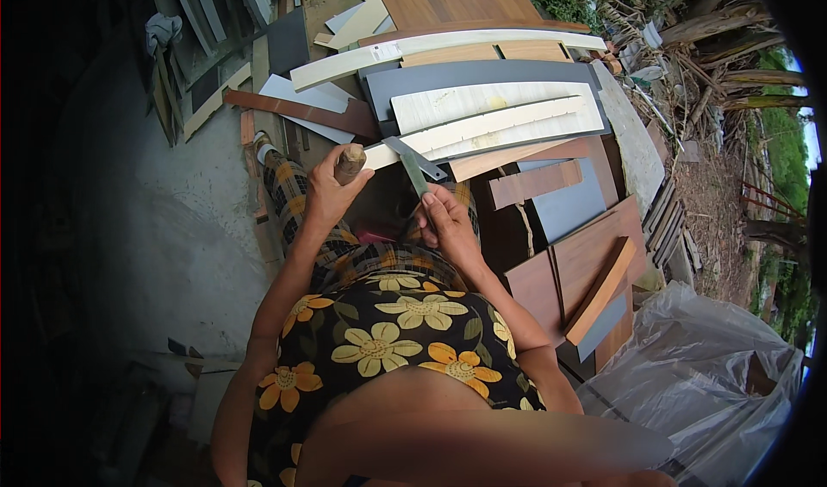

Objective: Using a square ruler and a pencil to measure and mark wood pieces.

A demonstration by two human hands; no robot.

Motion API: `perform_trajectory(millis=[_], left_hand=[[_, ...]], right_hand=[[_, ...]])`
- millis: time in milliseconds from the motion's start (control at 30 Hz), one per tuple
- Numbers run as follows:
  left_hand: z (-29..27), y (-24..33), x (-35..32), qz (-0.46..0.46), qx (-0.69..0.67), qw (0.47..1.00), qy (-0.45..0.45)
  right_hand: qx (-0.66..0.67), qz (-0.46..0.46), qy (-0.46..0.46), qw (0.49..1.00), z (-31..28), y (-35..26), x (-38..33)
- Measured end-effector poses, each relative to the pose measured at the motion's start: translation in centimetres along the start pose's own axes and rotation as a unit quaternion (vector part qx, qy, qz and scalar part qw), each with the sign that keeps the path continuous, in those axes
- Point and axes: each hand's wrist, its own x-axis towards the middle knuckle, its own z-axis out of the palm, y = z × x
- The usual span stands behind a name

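In front of my lap, my left hand [332, 190] is wrapped round a short, stubby brown wooden piece [350, 165] with a blunt, worn top end. My right hand [448, 220] grips a flat grey-green strip [414, 173] between thumb and fingers, its far end pointing up and away. Crossing behind that strip is a dark flat metal bar [420, 160] with a small hole near its right end. The bar lies over a long pale wooden strip [487, 127], whose left end reaches close to my left hand.
Stacked boards spread ahead, with a white panel [525, 97] on a dark grey panel [482, 75]. Brown boards [594, 263] lean at the right beside clear plastic sheeting [706, 375]. Offcuts and a brown plank [301, 112] lie ahead left, over the concrete floor [189, 228].
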Motion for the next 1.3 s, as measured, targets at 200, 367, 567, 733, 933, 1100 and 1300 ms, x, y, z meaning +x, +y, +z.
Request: perform_trajectory(millis=[200,367,567,733,933,1100,1300], left_hand=[[0.2,0.9,0.0,0.017,-0.007,1.0,-0.02],[0.5,0.3,0.1,0.053,0.03,0.998,0.005],[0.5,0.3,0.5,0.124,0.065,0.99,0.004],[-0.5,0.8,0.2,0.067,-0.008,0.996,-0.059],[-1.5,1.0,-0.1,-0.032,-0.076,0.991,-0.104],[-2.9,0.9,0.0,-0.064,-0.097,0.988,-0.1],[-4.4,0.2,0.3,-0.077,-0.082,0.988,-0.104]], right_hand=[[-0.027,-0.074,0.016,0.997,-1.8,-2.3,-0.6],[-0.043,-0.148,0.088,0.984,-4.3,-2.5,-1.2],[-0.096,-0.198,0.163,0.962,-6.3,-1.9,-1.9],[-0.377,-0.261,0.211,0.863,-6.4,-2.1,-1.8],[-0.59,-0.284,0.123,0.746,-6.0,-3.9,-0.8],[-0.611,-0.292,0.162,0.718,-9.1,-4.9,0.8],[-0.618,-0.252,0.267,0.695,-16.0,-6.6,2.5]])
